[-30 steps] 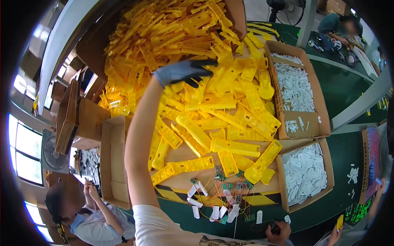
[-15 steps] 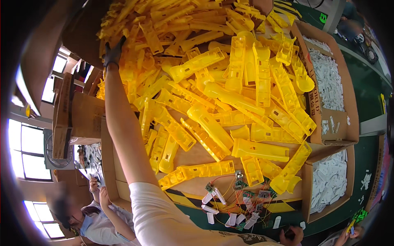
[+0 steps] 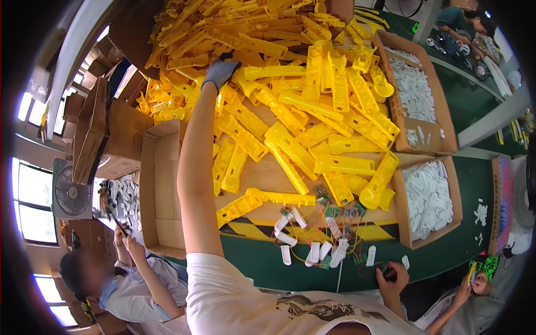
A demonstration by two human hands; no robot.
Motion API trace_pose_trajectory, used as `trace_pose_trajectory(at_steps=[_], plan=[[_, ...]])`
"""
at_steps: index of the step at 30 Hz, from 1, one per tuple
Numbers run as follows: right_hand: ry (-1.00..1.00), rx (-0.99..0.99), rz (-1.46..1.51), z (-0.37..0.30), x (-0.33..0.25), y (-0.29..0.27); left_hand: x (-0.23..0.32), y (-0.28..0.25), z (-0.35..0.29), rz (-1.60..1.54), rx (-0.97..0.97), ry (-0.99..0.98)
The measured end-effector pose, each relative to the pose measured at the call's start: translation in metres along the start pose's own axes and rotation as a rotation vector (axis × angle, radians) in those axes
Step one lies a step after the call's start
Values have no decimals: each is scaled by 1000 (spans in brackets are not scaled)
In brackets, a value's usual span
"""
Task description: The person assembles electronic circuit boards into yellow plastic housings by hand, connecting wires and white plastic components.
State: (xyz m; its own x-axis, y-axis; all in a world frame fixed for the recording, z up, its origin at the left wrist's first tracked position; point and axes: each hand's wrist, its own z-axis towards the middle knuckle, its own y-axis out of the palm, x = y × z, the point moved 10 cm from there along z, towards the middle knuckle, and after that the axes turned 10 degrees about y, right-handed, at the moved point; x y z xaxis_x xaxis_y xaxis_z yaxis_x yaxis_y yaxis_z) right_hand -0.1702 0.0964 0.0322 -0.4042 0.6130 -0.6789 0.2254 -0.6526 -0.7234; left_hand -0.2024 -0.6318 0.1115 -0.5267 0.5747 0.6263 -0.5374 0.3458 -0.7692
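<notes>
My left hand [image 3: 220, 72], in a grey glove with dark fingertips, reaches out over the heap of yellow plastic shells [image 3: 223, 36]. Its fingers look stretched out, though the shells partly hide the tips. Just to its right lies a long yellow shell [image 3: 276, 72]; whether they touch is unclear. At the near edge of the table, my bare right hand [image 3: 395, 279] is curled around a small dark object [image 3: 384, 270] whose kind I cannot make out. Left of that hand lie small circuit boards with thin wires and white plastic pieces [image 3: 325, 251].
An open cardboard box [image 3: 162, 139] stands left of my forearm. Two cartons of white parts, the farther one [image 3: 413, 89] and the nearer one [image 3: 399, 206], line the right side. A person [image 3: 139, 290] sits at left; another person's hands [image 3: 472, 285] work at lower right.
My left hand has come rightward across the heap, from its left edge to beside the long shell. That shell now lies more level. The view has shifted, showing more of my right hand.
</notes>
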Motion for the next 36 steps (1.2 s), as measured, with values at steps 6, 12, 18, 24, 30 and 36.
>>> trace_pose_trajectory(at_steps=[6,12,18,24,30,36], plan=[[-23,59,104,2,-16,-9,26,25,-85,48,-338,102],[-126,85,178,-3,-13,-11,96,37,-229,253,-705,-55],[-98,158,303,-8,-7,-31,127,-35,-307,192,60,347],[-21,160,727,-5,33,-25,32,10,-396,542,-25,353],[80,-34,1411,13,7,-23,54,-17,-433,685,158,394],[210,-146,1509,15,-2,-16,103,-80,-492,285,545,285]])
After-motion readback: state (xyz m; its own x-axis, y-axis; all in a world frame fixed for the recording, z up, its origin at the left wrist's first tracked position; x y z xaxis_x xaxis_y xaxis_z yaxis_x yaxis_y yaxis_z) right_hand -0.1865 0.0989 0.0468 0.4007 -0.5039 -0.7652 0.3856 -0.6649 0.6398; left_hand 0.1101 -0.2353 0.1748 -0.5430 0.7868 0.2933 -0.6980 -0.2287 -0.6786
